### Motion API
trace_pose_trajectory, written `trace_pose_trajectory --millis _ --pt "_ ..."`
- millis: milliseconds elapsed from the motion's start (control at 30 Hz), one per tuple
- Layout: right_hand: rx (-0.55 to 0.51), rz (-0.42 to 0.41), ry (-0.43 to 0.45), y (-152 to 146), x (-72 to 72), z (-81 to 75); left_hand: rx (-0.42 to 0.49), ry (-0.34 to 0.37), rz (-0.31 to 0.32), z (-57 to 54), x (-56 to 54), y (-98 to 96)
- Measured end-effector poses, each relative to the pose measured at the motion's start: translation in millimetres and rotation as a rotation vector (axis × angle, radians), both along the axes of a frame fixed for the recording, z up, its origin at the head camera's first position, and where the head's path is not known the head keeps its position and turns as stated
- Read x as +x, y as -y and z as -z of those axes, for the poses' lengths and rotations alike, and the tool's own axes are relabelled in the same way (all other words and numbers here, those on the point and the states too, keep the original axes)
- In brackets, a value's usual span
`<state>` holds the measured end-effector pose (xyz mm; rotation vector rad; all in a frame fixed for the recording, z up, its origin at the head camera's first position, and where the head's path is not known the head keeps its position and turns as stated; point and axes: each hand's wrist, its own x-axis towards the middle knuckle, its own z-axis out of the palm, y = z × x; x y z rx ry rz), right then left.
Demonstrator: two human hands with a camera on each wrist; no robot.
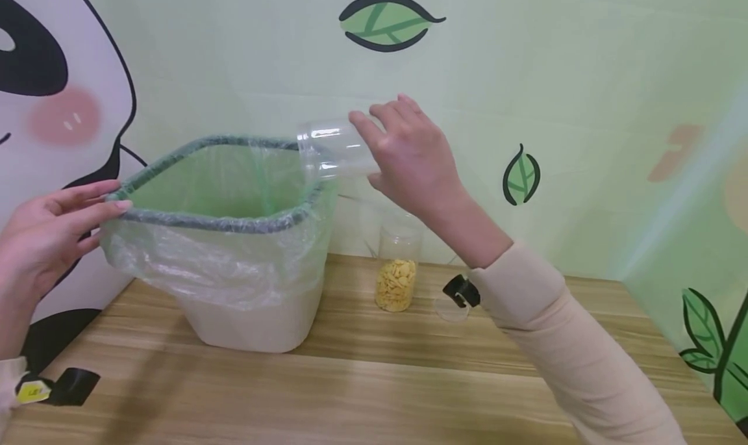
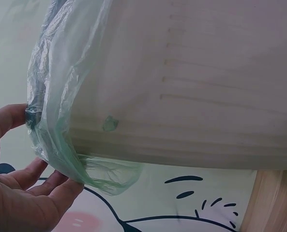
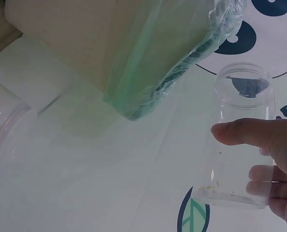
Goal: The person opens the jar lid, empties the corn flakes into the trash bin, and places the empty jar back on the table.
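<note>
The right hand (image 1: 411,156) grips the jar (image 1: 339,149), long axis near level, mouth leftward at the bin (image 1: 251,321), contact unclear; the left hand (image 1: 49,230) pinches its left rim.

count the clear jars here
2. One jar is held tipped in the right hand, its mouth toward the bin; the other jar stands right of the bin, partly filled with yellow flakes. Others could be hidden behind the bin.
</note>
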<state>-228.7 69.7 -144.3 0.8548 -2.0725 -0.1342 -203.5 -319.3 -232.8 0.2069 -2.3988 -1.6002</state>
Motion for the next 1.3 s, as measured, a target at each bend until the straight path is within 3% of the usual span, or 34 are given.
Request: trace_pose_trajectory --millis 700,900,1300 --pt "-0.15 -0.046 -0.012 -41.0 13.8 9.0 0.013 0.005 -0.008 3.8 -6.6 7.8" --pt "-0.182 -0.071 -0.048 -57.4 13.1 18.7 0.024 -0.001 -0.001 3.7 -6.9 7.9" --pt "-0.244 -0.039 -0.053 -92.0 9.0 43.8 0.018 0.011 -0.01 4.6 -8.1 9.3"
